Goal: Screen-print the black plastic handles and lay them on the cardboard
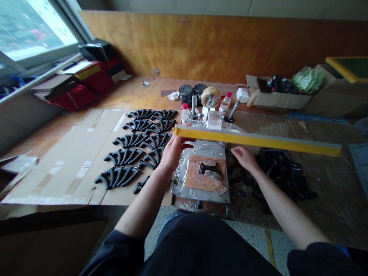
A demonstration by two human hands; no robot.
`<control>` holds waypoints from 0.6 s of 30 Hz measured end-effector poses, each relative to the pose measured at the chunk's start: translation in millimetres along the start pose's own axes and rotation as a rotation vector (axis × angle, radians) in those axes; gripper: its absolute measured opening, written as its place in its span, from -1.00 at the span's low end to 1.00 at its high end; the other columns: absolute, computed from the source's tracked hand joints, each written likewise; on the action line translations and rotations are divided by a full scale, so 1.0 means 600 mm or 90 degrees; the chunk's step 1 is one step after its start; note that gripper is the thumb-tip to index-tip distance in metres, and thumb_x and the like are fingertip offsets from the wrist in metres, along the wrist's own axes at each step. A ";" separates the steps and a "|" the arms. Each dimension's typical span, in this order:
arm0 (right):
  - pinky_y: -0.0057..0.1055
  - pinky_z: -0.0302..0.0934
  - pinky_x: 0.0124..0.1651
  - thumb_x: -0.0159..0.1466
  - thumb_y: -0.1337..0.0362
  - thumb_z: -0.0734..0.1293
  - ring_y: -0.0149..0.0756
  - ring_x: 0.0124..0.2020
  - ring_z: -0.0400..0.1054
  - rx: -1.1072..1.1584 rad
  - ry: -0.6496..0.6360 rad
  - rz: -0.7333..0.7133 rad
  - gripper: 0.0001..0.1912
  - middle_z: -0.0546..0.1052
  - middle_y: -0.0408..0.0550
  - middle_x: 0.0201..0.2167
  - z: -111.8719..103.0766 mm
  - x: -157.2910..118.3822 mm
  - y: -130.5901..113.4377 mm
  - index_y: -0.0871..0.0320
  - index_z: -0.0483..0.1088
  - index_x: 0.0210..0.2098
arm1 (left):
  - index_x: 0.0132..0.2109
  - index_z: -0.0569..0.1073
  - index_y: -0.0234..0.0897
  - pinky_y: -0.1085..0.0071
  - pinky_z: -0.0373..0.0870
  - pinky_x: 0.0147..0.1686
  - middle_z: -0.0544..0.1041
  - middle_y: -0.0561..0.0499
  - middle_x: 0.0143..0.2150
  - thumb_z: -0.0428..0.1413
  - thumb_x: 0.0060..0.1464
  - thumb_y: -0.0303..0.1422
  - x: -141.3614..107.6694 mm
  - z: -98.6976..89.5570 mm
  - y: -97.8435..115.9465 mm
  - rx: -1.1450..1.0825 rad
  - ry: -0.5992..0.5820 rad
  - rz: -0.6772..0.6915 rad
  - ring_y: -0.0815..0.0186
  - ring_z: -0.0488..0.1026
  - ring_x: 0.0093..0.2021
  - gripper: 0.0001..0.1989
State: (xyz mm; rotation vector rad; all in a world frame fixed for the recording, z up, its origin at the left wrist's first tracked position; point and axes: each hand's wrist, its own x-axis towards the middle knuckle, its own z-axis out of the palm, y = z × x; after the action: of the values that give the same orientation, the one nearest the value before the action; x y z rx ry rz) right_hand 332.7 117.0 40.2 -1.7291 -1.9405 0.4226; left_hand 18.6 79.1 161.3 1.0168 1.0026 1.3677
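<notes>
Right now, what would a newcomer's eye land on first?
The long yellow bar across the middle, its near end at the left hand. To the left, rows of black curved parts lie on cardboard. Between the hands sits a foil-covered plate with a black piece on orange board, and the right hand is beside a black heap.

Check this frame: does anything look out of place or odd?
One black curved piece looks odd: at the bottom of the rows on the cardboard, it lies alone and looks shorter than the others, which sit in neat, matching rows. A loose heap of black pieces lies to the right.
</notes>
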 end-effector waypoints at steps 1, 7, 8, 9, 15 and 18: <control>-0.36 0.24 -0.20 0.29 0.03 0.26 -0.25 -0.34 0.39 -0.006 -0.044 -0.033 -0.68 0.52 -0.04 -0.40 0.030 -0.024 -0.014 0.15 0.45 -0.37 | 0.06 0.38 -0.29 0.42 0.40 -0.26 0.50 -0.06 -0.15 -0.08 0.22 0.00 0.008 0.006 0.000 0.002 0.003 0.009 0.33 0.47 -0.22 -0.51; -0.33 0.18 -0.14 0.34 0.24 0.23 -0.14 -0.15 0.35 -0.220 -0.227 -0.095 -0.86 0.50 0.09 -0.26 0.106 -0.096 -0.115 0.18 0.33 -0.30 | 0.06 0.36 -0.33 0.40 0.39 -0.34 0.55 -0.16 -0.19 -0.04 0.15 0.08 -0.066 0.010 -0.084 0.033 0.009 -0.171 0.26 0.48 -0.26 -0.42; -0.34 0.18 -0.18 0.36 0.25 0.20 -0.15 -0.19 0.36 -0.209 -0.233 -0.081 -0.85 0.50 0.08 -0.31 0.103 -0.099 -0.131 0.17 0.31 -0.31 | 0.03 0.39 -0.36 0.38 0.40 -0.35 0.56 -0.22 -0.17 -0.01 0.12 0.10 -0.092 0.008 -0.104 0.043 -0.036 -0.267 0.22 0.49 -0.25 -0.39; -0.34 0.17 -0.21 0.37 0.25 0.17 -0.14 -0.22 0.36 -0.187 -0.226 -0.080 -0.84 0.49 0.06 -0.35 0.101 -0.101 -0.148 0.15 0.29 -0.31 | 0.02 0.40 -0.36 0.37 0.40 -0.36 0.55 -0.26 -0.13 0.01 0.09 0.13 -0.119 0.006 -0.123 0.043 -0.072 -0.351 0.17 0.50 -0.22 -0.36; -0.24 0.19 -0.15 0.38 0.30 0.12 -0.11 -0.24 0.28 -0.040 -0.083 -0.266 -0.84 0.42 0.04 -0.35 0.127 -0.138 -0.269 0.09 0.22 -0.35 | -0.08 0.40 -0.31 0.34 0.43 -0.25 0.51 -0.15 -0.10 -0.01 0.10 0.12 -0.198 -0.003 -0.154 -0.077 0.043 -0.345 0.20 0.49 -0.15 -0.44; -0.18 0.20 -0.12 0.37 0.35 0.10 -0.11 -0.26 0.26 -0.041 -0.067 -0.298 -0.81 0.40 0.03 -0.36 0.141 -0.158 -0.304 0.09 0.23 -0.36 | -0.13 0.38 -0.32 0.37 0.44 -0.30 0.48 -0.07 -0.24 0.02 0.08 0.12 -0.197 -0.013 -0.143 -0.063 0.123 -0.360 0.25 0.47 -0.23 -0.46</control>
State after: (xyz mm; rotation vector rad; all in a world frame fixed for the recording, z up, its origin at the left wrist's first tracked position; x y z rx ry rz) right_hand 140.8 5.8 53.9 -1.2468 -2.3689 0.2847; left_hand 37.2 -35.8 73.1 0.4741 1.2371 1.0380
